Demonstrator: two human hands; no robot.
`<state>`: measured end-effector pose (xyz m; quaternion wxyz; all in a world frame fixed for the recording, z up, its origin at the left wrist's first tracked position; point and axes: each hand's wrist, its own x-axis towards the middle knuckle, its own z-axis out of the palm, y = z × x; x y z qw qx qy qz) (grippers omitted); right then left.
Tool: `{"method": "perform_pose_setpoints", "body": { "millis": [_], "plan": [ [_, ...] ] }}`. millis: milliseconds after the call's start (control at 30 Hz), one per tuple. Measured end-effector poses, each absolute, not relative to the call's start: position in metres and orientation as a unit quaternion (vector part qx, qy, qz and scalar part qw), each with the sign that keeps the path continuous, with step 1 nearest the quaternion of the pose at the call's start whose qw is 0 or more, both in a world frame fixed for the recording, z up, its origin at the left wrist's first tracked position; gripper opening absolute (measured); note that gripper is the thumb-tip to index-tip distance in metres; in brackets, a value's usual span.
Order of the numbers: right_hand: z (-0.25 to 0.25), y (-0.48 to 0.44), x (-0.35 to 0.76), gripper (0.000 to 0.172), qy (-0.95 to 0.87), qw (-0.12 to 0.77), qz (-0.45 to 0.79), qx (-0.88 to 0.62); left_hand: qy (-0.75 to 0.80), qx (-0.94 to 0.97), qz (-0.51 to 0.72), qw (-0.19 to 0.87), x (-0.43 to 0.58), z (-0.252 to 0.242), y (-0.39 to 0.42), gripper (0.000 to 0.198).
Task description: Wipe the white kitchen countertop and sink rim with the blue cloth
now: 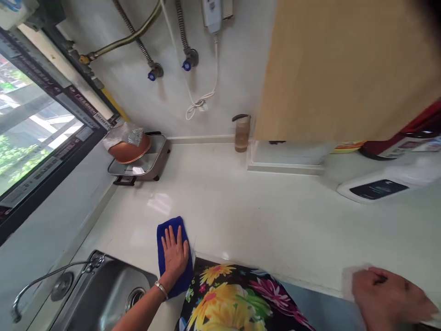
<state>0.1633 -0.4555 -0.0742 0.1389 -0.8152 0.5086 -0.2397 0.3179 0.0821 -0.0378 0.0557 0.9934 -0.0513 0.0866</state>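
My left hand (174, 257) lies flat on a blue cloth (189, 276), its fingers stretched out and a little apart. The cloth is spread on the pale countertop (241, 207), close to the right side of the sink, and hangs near the front edge. A bracelet circles the left wrist. My right hand (386, 294) is at the lower right, over the counter's front edge. It is somewhat blurred, with the fingers curled into a loose fist, and I see nothing in it.
A steel sink (106, 285) with a faucet (44, 278) lies lower left. An electric pan (156, 158) holding a foil-topped copper-coloured bowl (129, 149) stands in the back corner. A brownish cup (242, 134) stands by the wall; a wooden cabinet (337, 69) overhangs the right, above a white device (375, 188).
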Motion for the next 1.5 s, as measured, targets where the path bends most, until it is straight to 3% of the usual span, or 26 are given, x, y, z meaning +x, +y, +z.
{"method": "perform_pose_setpoints", "body": {
  "millis": [200, 367, 900, 1167, 1500],
  "plan": [
    [-0.080, -0.446, 0.172, 0.023, 0.527, 0.092, -0.292, -0.792, -0.215, 0.972, 0.070, 0.068, 0.348, -0.035, 0.038, 0.066],
    [-0.079, -0.446, 0.174, 0.015, 0.526, 0.079, -0.300, -0.792, -0.343, 0.937, 0.032, 0.054, 0.369, -0.022, 0.014, 0.067],
    [-0.058, -0.443, 0.184, 0.017, 0.524, 0.113, -0.328, -0.778, -0.723, 0.679, -0.114, 0.059, 0.384, 0.003, -0.135, 0.064],
    [-0.064, -0.449, 0.183, 0.023, 0.526, 0.147, -0.338, -0.766, -0.816, 0.537, -0.200, 0.071, 0.370, 0.001, -0.207, 0.061],
    [-0.054, -0.465, 0.173, 0.032, 0.464, 0.253, -0.330, -0.782, -0.836, 0.512, -0.170, 0.097, 0.364, -0.013, -0.275, 0.061]
  ]
}}
